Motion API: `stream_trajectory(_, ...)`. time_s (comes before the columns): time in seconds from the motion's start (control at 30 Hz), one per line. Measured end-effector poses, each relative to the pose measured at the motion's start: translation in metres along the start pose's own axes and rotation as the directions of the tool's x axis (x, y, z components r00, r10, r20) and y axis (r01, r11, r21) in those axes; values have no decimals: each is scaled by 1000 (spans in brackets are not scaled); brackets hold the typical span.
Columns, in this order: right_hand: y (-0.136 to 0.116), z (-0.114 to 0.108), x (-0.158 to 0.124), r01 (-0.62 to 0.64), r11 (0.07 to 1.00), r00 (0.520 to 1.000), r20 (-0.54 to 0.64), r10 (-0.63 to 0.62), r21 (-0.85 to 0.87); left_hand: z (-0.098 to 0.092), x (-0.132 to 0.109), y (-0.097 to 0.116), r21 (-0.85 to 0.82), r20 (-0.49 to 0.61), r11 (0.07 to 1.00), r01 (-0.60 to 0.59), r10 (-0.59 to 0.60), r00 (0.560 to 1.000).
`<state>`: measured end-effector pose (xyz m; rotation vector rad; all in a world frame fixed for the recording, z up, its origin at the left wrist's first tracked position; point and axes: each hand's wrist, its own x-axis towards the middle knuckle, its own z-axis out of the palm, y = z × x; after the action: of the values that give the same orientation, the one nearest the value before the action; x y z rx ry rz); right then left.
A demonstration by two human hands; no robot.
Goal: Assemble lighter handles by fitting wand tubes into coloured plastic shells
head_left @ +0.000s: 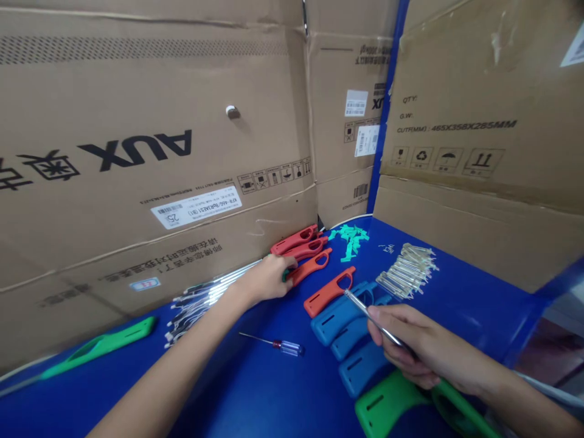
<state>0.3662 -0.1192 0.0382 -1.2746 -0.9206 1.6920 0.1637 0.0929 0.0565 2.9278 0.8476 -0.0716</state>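
My left hand reaches to the back of the blue table. Its fingers are bent together at the near end of an orange lighter handle shell. A bit of green shows at the fingertips; what they hold is hidden. My right hand is closed around a slim silver metal tube, its tip pointing up and left over the shells. Under and beside that tube lie another orange shell, several blue shells and a green shell, in a row.
Cardboard walls stand behind and at the right. Wired metal tubes lie beside my left forearm. A screwdriver lies mid-table, a green lighter at left. Small green parts and a pile of metallic parts are farther back.
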Motion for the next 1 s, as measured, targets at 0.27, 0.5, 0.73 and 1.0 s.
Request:
stream_trajectory(0.27,-1,4,4,14,999,1000,-15,-15,-52,-2,-10,-5,133,40,991,-32,27,999)
stream_trajectory(0.5,-2,7,7,-4,998,998,-65,1,-55,-2,-5,-4,210,4,978,-18,17,1000)
stream_trajectory(0.73,2,10,21,12,997,990,-138,-2,71,1,-8,9,199,-99,979,36,-17,995)
stream_trajectory(1.0,8,19,35,95,949,977,-210,-32,299,16,6,19,118,-105,993,12,0,995)
